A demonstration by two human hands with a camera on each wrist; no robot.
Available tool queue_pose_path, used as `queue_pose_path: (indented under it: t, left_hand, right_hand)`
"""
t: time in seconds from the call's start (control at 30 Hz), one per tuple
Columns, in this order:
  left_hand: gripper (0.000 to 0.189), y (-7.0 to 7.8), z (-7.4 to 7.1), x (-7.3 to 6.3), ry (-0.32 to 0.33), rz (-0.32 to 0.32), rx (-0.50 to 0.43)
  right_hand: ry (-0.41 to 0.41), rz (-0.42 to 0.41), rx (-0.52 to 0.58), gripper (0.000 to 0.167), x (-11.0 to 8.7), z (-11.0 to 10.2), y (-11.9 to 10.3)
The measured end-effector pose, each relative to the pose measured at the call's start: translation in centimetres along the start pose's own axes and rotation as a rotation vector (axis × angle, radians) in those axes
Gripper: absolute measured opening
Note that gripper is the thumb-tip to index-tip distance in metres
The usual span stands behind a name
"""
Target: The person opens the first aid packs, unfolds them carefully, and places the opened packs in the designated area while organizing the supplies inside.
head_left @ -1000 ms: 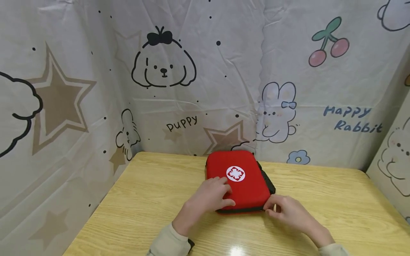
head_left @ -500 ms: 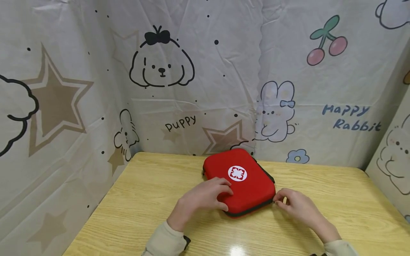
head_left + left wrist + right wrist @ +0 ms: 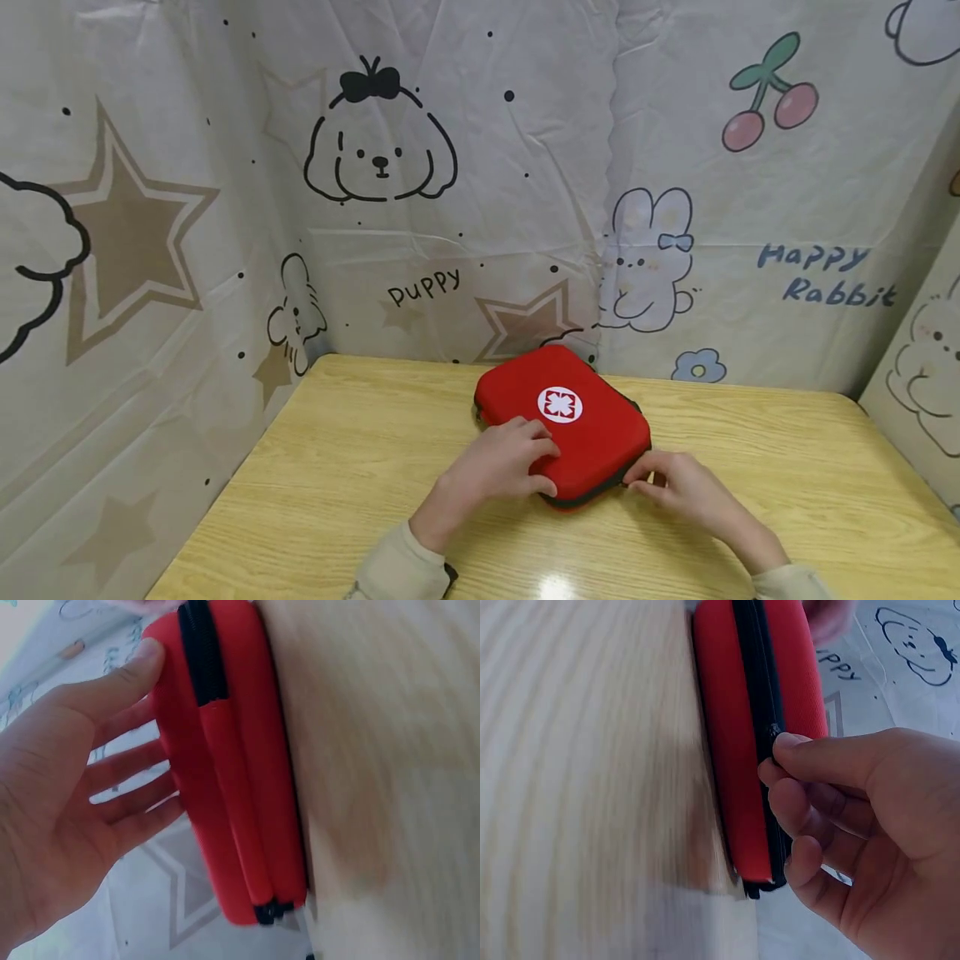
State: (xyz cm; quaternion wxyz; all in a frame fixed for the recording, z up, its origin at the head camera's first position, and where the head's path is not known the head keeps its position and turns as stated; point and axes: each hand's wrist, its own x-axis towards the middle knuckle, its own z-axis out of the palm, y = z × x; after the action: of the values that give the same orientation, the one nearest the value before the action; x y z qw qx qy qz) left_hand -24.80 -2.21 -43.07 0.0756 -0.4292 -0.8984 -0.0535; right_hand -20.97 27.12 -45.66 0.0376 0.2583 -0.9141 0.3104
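A red zip-up first-aid case with a white round cross emblem lies closed-looking and turned at an angle on the table. My left hand rests on its near left part, fingers spread on the lid and thumb by the near edge. In the left wrist view, the left fingers are nearly straight against the lid. At the near right side, my right hand pinches the zipper pull between thumb and forefinger. The black zipper and its slider show in the right wrist view; the pull is mostly hidden.
The wood-grain table extends around the case. A pale curtain printed with cartoon animals hangs behind it and along both sides. The case's far corner lies close to the back curtain.
The case has turned counterclockwise, and less black shows along its right side. My right hand first went right with the corner, then back left along the near edge. The left hand stays on the lid.
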Motion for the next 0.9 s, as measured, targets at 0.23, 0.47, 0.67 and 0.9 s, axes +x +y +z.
queue_pose_path:
  t: [0.23,0.47,0.67,0.9]
  left_hand:
    - [0.041,1.9,0.8,0.6,0.110,-0.045,0.154]
    - [0.042,1.8,1.1,0.8,0.108,-0.036,0.143]
    - [0.040,-1.1,0.7,0.2,0.047,-0.070,0.029]
    - [0.040,-2.7,0.8,0.0,0.076,-0.122,-0.029]
  right_hand:
    - [-0.038,-0.036,0.024,0.008,0.2,1.0,-1.3]
    - [-0.032,0.016,-0.013,0.007,0.2,1.1,-1.4]
    - [-0.019,0.066,-0.042,0.003,0.1,0.8,-0.7]
    - [0.027,0.072,-0.057,0.008,0.1,0.4,-0.1]
